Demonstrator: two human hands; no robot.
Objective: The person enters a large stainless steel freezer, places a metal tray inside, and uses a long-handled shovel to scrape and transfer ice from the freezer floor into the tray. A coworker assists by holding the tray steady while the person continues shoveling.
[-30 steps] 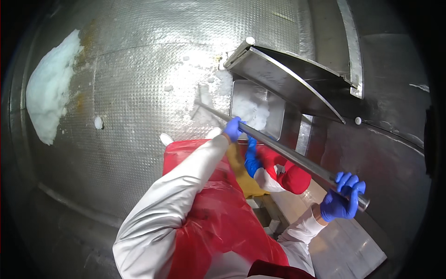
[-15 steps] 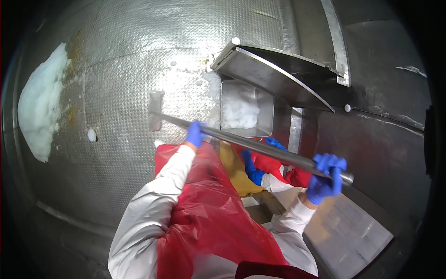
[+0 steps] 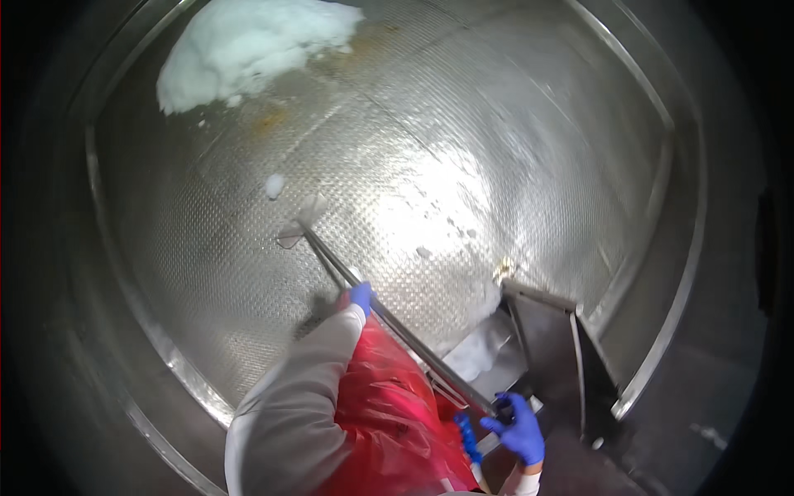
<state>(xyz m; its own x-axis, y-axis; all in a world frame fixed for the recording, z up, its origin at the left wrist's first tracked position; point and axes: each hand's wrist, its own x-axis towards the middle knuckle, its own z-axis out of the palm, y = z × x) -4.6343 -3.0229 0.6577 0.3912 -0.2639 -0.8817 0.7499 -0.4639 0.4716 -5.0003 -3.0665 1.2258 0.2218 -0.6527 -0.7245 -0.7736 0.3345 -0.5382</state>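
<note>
Both hands' grip, left [image 3: 361, 296] and right [image 3: 521, 428], clasps the metal scraper [image 3: 389, 322], its blade pointing up-left.

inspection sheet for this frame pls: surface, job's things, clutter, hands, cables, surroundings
Surface: dimpled steel floor, wet sheen.
Job's things: long metal scraper, blade end resting on the floor; white pile at far edge.
Clutter: small white lump; white residue at chute.
Hands: left hand grips the scraper mid-shaft, right hand its near end; both in blue gloves.
Cables: nothing seen.
Surroundings: curved steel wall; red apron.
</note>
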